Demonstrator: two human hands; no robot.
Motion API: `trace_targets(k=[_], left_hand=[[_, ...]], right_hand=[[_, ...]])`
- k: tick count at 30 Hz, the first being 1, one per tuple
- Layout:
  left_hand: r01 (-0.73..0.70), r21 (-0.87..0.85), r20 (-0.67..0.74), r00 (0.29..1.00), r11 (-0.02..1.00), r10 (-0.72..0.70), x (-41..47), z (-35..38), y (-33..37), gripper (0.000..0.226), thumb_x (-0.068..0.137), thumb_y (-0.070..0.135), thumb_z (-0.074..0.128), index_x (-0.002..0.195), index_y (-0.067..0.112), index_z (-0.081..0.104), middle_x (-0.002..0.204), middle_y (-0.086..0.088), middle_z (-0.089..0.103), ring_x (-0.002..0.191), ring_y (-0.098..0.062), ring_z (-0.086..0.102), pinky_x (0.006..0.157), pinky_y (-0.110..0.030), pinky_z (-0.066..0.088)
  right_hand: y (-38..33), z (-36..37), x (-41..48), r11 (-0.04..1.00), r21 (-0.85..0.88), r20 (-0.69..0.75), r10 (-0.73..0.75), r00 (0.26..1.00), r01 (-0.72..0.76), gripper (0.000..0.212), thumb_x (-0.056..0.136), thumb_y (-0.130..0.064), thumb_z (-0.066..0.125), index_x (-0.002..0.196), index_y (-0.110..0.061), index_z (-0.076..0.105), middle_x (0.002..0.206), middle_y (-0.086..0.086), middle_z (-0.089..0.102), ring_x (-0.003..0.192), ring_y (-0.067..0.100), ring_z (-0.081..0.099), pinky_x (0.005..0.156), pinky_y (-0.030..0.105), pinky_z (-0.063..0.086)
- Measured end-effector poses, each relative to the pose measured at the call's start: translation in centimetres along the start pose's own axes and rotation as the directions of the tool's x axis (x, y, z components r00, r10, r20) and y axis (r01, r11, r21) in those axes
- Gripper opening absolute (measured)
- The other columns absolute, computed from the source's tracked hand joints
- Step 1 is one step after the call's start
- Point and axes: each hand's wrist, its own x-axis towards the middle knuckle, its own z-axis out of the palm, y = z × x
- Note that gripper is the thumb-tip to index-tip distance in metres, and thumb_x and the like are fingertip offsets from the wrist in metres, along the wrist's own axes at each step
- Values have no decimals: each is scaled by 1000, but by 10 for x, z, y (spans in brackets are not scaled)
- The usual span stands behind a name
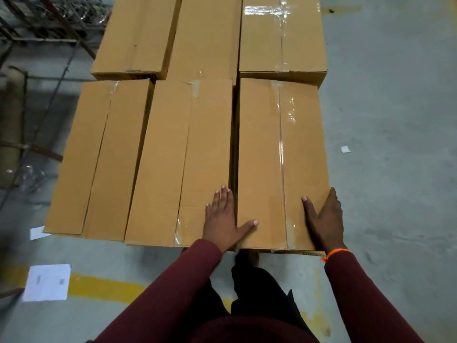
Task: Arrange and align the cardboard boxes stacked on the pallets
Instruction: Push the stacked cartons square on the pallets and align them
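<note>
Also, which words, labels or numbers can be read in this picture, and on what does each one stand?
"tromot...": dark print on the front edge of the lower box, just under the near right box; blurred and its end is hidden, so the reading is uncertain.
White sheet on the floor: two small printed marks, too blurred to read.
Box tops: only clear tape, no print visible.

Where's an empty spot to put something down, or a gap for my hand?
Bare grey floor lies right of the right box, around the paper scrap, and in front between the white sheet and the legs. The box tops are packed tight; only a narrow dark gap runs between the middle box and right box, beside the left hand.
</note>
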Motion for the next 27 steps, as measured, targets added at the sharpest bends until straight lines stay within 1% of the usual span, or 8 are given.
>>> trace_targets(k=[4, 7, 12, 16, 18, 21, 24, 27], left_hand=[[-1, 16, 7, 1000, 1000, 1, -1, 0, 3, 123, 80, 82, 51, 159, 12, -13, 166, -4, -24, 154, -22, -17, 125, -47, -4], [-33, 26, 17, 999, 999, 33, -3, 1, -2, 129, 77, 79, 58, 158, 13, -16, 165, -3, -26, 154, -22, -19, 125, -46, -6], [-99, 42, 51, 994, 994, 97, -1, 0, -15, 132, 76, 77, 62, 156, 15, -23, 163, -2, -30, 153, -21, -22, 126, -46, -3], [-155, 128, 88, 986, 980, 144, 1, 3, -20, 141, 72, 78, 66, 154, 13, -27, 160, -7, -37, 151, -25, -28, 126, -47, -5], [-217, 207, 110, 974, 954, 198, 1, 5, -25, 149, 65, 82, 68, 153, 14, -31, 156, -14, -43, 146, -31, -36, 123, -51, -11], [-322, 336, 168, 945, 885, 281, 1, 11, -34, 157, 60, 79, 74, 149, 15, -38, 148, -22, -50, 138, -39, -47, 116, -54, -22], [-346, 372, 116, 938, 861, 326, 2, 17, -43, 147, 69, 70, 75, 151, 16, -35, 152, -25, -44, 142, -43, -39, 121, -58, -11], [-382, 358, 96, 923, 852, 373, 3, 20, -52, 137, 74, 76, 64, 154, 15, -29, 156, -25, -38, 146, -42, -34, 122, -57, -5]], right_hand=[[-12, 7, -10, 993, -116, -50, -28, 998, 22, 100, 85, -73, 58, 157, -16, 18, 155, 21, 35, 137, 45, 38, 106, 64, 40], [-24, 13, -20, 977, -213, -62, -11, 998, -2, 107, 79, -80, 58, 155, -15, 20, 156, 24, 30, 137, 49, 35, 106, 68, 37], [-45, 17, -31, 972, -234, -77, -13, 997, -6, 112, 70, -83, 66, 154, -22, 21, 156, 25, 27, 139, 49, 30, 109, 71, 29], [-54, 15, -36, 974, -229, -83, -24, 996, 5, 113, 66, -83, 67, 152, -25, 21, 154, 24, 28, 138, 49, 30, 110, 71, 28], [-57, 14, -36, 973, -228, -72, -29, 997, 12, 114, 65, -82, 69, 153, -28, 20, 154, 23, 26, 138, 47, 29, 111, 70, 27], [-59, 10, -41, 972, -233, -36, -38, 999, 28, 116, 63, -83, 69, 154, -32, 18, 156, 22, 22, 140, 45, 27, 112, 68, 26], [-60, 4, -45, 963, -261, 23, -65, 998, 69, 122, 59, -85, 69, 156, -35, 17, 158, 23, 17, 142, 45, 25, 114, 66, 25], [-51, -7, -43, 939, -303, 172, -113, 979, 161, 133, 50, -93, 67, 159, -41, 10, 162, 18, 5, 146, 44, 17, 116, 63, 25]])
